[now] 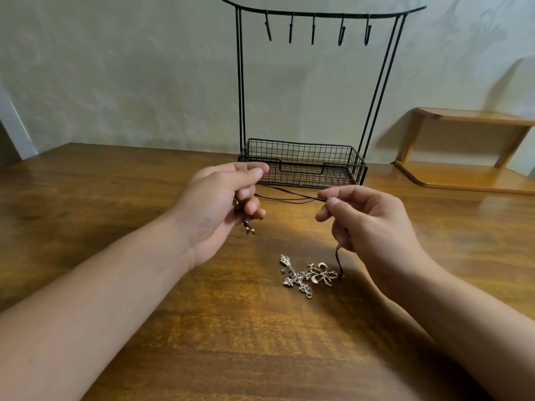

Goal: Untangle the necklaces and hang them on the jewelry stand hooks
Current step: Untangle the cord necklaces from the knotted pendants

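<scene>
Thin dark brown necklace cords [289, 197] stretch between my two hands just above the table. My left hand [225, 206] grips one end of the cords, with small beads dangling below its fingers. My right hand [367, 224] pinches the other end between thumb and forefinger. From under the right hand a cord drops to two silver pendants on the table, an ornate cross [296, 276] and a flower shape [323, 274], which overlap. Behind stands the black wire jewelry stand [241, 82] with several bare hooks [341, 31] on its top bar.
The stand's wire basket base [359, 169] sits on the wooden table [202, 342] right behind my hands. A small wooden shelf [469, 146] stands at the far right against the pale wall.
</scene>
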